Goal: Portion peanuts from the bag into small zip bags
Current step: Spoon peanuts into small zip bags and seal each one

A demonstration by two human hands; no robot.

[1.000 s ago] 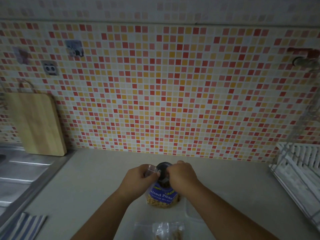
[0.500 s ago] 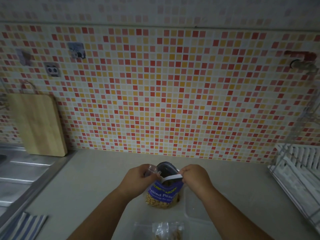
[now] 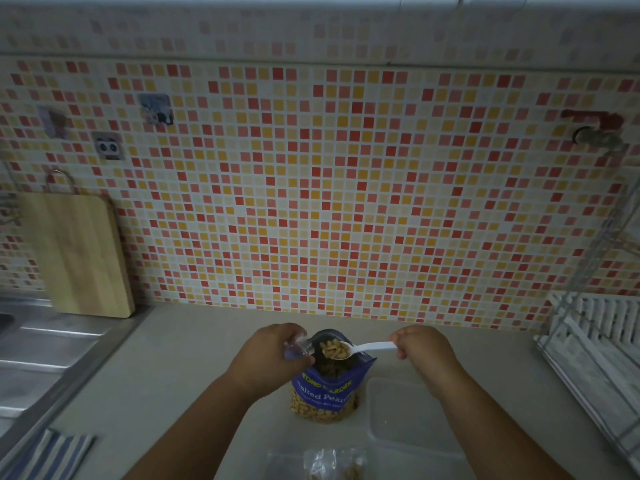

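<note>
A blue bag of salted peanuts (image 3: 325, 393) stands upright on the counter, its mouth wide. My left hand (image 3: 268, 356) grips the bag's top left edge together with a small clear zip bag (image 3: 296, 348). My right hand (image 3: 420, 351) pinches the handle of a white plastic spoon (image 3: 370, 348). The spoon's bowl is heaped with peanuts (image 3: 335, 350) and hovers level over the bag's mouth. A small zip bag holding some peanuts (image 3: 334, 464) lies flat at the bottom edge of the head view.
A clear plastic lid or tray (image 3: 408, 410) lies right of the bag. A dish rack (image 3: 595, 344) stands at the right. A steel sink drainer (image 3: 45, 355) and a wooden cutting board (image 3: 78, 254) are at the left, a striped cloth (image 3: 48, 455) at bottom left.
My right hand has drawn away to the right and lifted the spoon out of the bag, now loaded with peanuts. The left hand keeps its hold on the bag's edge.
</note>
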